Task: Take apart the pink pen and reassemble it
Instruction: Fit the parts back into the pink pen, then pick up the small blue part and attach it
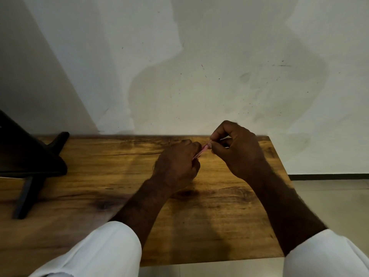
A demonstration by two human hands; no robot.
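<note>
Both hands work above the far part of the wooden bench (199, 226). The left hand (176, 166) has its grip closed around the lower end of the pink pen (201, 151), which slants up and rightward out of the fist. The right hand (237, 150), just beside it, pinches the pen's upper tip between thumb and fingertips (214, 145). A dark stand (30, 156) sits well left of both grips.

- A pale wall (199, 56) fills the upper half, scuffed with dark specks and crossed by soft shadows.
- A wooden table (99, 166) with strong grain stands against it.
- A black stand (30, 162) sits on the table's left side.
- Light tiled floor (329, 196) shows at right, under a dark baseboard (329, 176).
</note>
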